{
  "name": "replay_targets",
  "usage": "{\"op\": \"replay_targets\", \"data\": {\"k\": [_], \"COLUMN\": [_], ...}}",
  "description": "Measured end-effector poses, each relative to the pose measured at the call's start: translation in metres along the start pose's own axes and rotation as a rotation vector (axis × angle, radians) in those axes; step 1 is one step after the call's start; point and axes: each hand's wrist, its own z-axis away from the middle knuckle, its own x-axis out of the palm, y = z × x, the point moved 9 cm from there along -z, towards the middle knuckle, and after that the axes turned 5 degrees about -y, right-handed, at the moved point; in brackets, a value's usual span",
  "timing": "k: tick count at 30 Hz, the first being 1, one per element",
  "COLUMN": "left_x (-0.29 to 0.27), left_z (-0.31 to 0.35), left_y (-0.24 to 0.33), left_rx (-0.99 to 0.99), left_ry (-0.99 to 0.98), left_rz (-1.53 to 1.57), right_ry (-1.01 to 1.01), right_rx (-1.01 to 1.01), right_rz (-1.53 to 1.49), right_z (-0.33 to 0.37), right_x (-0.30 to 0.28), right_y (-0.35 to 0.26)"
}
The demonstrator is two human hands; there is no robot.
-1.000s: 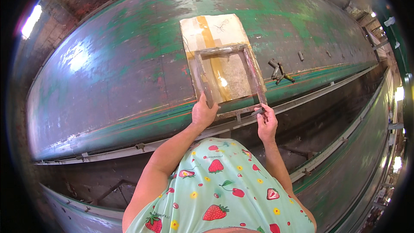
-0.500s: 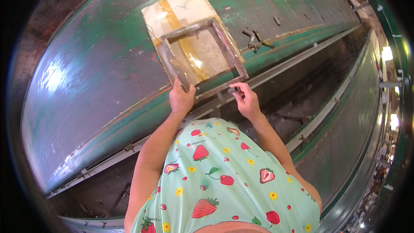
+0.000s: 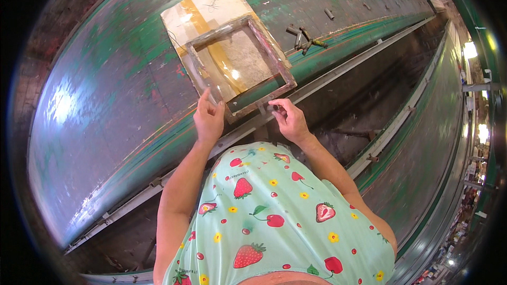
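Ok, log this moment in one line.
left hand: touching frame, left side | right hand: pinching small dark piece | frame: overlapping taped white board | tube cluster: right of board

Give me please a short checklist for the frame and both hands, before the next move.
1. Frame over the taped board: ok.
2. Frame's near bar backed by the board: not ok, it reaches past the board's edge.
3. Left hand at the frame's left side: ok.
4. Right hand contents: cannot tell, too hidden.
5. Small cylinders apart from the frame: ok, they lie to its right.
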Motion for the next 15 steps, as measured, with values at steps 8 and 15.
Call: {"op": "replay_targets", "data": {"k": [8,15], "left_x": [0.019,0.05], "left_z": [0.006,0.013], "left_y": [0.07,0.1], "left_rx": [0.466,0.691], "left_ry": [-0.112,-0.31], "left_rz": [-0.095,-0.225], "right_ry": [-0.005,-0.019], "right_rx": [0.014,-0.004], "right_rz": [-0.011,0.054], "right_z": [0.0,-0.001], "right_x": [0.002,0.006], "right_y": [0.0,-0.002]}}
